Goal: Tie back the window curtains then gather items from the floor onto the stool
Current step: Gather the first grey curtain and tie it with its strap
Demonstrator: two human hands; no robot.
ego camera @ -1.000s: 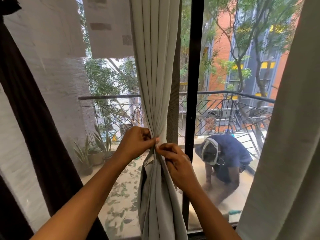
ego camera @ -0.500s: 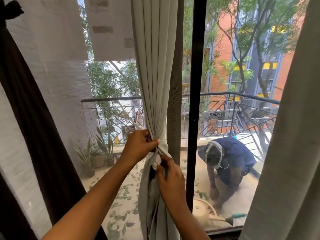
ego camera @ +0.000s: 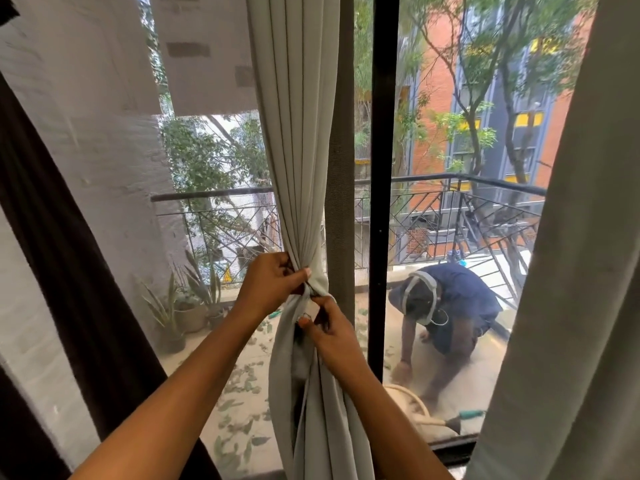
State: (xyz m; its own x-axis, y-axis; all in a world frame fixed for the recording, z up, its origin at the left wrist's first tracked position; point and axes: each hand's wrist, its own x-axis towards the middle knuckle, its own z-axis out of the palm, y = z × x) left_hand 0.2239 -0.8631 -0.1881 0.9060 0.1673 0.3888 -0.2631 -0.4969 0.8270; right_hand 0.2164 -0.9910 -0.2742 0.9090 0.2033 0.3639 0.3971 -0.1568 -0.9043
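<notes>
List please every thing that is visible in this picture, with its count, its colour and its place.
Middle curtain: one, light grey, centre, gathered at the waist.
Dark curtain: one, dark brown, left edge.
Right curtain: one, light grey, right edge.
Window frame post: one, black, right of the middle curtain.
Balcony railing: one, black metal, outside.
Potted plants: a few, green, balcony's left corner.
Fallen leaves: many, green, balcony floor.
Other person: one, dark blue top, crouched on the balcony.
Brick building: one, orange-red, background right.
Left hand: pinching the gathered curtain.
Right hand: below it, fingers at the same gather.
</notes>
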